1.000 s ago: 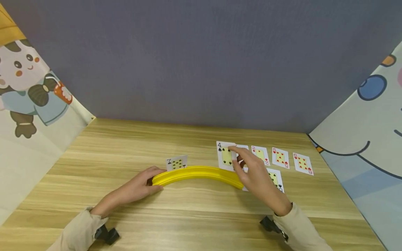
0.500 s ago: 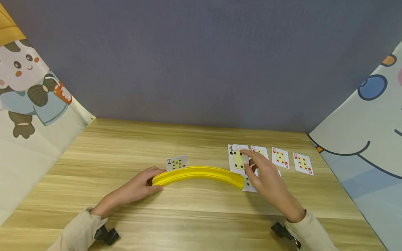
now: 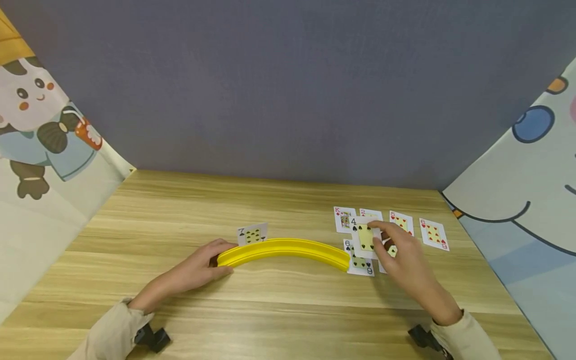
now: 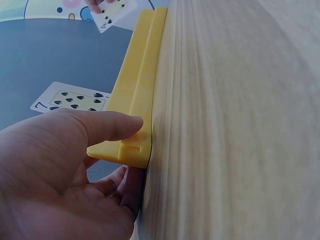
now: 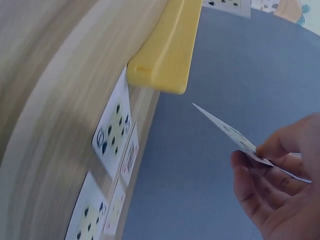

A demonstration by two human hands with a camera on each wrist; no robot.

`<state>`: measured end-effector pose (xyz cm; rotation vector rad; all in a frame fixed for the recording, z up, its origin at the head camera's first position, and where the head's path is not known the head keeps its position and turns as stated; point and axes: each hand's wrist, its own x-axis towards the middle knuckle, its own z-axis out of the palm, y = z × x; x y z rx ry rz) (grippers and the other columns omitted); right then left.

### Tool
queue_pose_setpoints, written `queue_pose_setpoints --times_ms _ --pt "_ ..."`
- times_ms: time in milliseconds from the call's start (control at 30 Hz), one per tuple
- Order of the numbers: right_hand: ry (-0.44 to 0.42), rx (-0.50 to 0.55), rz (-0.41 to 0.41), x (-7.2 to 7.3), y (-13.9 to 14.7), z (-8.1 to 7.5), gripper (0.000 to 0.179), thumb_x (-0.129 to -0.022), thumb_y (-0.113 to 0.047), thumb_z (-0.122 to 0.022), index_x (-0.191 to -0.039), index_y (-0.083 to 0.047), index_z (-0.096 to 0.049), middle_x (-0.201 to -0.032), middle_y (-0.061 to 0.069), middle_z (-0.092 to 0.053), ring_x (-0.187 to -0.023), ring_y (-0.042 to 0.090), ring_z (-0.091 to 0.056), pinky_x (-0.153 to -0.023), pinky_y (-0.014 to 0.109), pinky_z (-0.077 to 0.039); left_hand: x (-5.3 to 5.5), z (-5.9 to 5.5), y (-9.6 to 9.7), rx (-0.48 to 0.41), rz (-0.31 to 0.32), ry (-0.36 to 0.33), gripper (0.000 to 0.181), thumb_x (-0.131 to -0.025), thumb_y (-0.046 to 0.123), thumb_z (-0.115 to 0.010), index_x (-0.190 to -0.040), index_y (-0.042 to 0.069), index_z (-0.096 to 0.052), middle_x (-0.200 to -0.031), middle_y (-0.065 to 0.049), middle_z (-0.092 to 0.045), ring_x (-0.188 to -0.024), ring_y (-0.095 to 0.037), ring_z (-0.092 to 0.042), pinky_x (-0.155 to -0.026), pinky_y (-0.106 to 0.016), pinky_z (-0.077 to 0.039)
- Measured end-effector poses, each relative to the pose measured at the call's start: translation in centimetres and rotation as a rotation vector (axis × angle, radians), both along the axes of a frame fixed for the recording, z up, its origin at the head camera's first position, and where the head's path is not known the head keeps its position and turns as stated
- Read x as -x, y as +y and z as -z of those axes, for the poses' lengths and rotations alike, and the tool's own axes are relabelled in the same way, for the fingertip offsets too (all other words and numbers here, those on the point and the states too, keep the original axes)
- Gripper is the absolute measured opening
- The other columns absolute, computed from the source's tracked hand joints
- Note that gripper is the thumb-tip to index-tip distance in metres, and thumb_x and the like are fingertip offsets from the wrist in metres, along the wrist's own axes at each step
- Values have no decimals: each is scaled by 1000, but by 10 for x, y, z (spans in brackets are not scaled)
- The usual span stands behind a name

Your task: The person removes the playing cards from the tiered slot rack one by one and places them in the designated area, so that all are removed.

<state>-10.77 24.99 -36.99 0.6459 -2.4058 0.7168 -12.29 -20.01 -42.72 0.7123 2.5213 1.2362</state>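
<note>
A curved yellow card holder (image 3: 283,246) stands on the table. My left hand (image 3: 198,270) grips its left end, with the thumb on the near side in the left wrist view. The seven of spades (image 3: 253,234) stands upright in the holder's left part. Pinched by its right edge, the four of spades (image 3: 365,240) is held in the air by my right hand (image 3: 405,260), just right of the holder. Below it, the six of spades (image 3: 360,267) lies by the holder's right end. Another spade card (image 5: 87,220) lies beside that, mostly hidden by my right hand in the head view.
Face up in a back row lie a red king (image 3: 344,220), a red two (image 3: 370,213), the five of hearts (image 3: 400,222) and the six of hearts (image 3: 434,234). A grey wall (image 3: 288,90) rises behind the wooden table (image 3: 270,310), with cartoon-printed panels at both sides.
My right hand has carried the four of spades to the right and toward me, uncovering the red king. My left hand and the card holder stay put.
</note>
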Motion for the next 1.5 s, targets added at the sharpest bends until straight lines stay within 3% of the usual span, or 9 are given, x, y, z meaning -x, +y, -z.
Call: queue_pose_setpoints --times_ms 367,600,900,1067,1233,1500 --pt "-24 35 101 11 40 0 30 -77 11 -77 -103 -2 -69 -76 3 -66 -66 6 -60 -61 12 -47 0 0 1 4 9 4 49 -95 19 -69 -142 13 -54 -120 1 -57 -96 -17 -53 -81 -28 -46" --pt "-177 -20 145 17 69 3 24 -81 5 -77 -102 -4 -69 -74 1 -65 -65 3 -57 -58 18 -48 0 -1 2 5 12 -2 49 -95 18 -69 -142 13 -54 -119 1 -57 -95 -17 -53 -81 -28 -46" --pt "-296 -76 145 25 103 6 18 -82 0 -78 -97 -6 -71 -79 3 -68 -67 4 -60 -55 25 -47 1 1 0 13 13 15 50 -94 20 -69 -141 12 -55 -121 0 -57 -97 -17 -53 -82 -29 -45" --pt "-397 -117 179 28 116 9 13 -85 -3 -77 -97 -5 -72 -88 7 -68 -73 9 -59 -57 26 -45 0 0 -1 -1 14 9 50 -94 20 -69 -142 12 -54 -120 -1 -57 -96 -17 -52 -81 -28 -45" --pt "-490 -151 228 29 126 12 12 -86 -5 -73 -98 -4 -71 -82 5 -60 -68 13 -50 -53 26 -39 -1 -2 -1 -12 26 11 50 -95 20 -69 -141 10 -54 -122 -4 -57 -96 -18 -52 -81 -27 -45" --pt "-648 -238 194 31 142 19 19 -87 -11 -75 -103 -5 -67 -77 0 -61 -64 13 -49 -53 28 -38 -1 -2 -1 -15 22 19 49 -95 21 -69 -141 10 -55 -121 -3 -58 -95 -17 -52 -79 -27 -45"
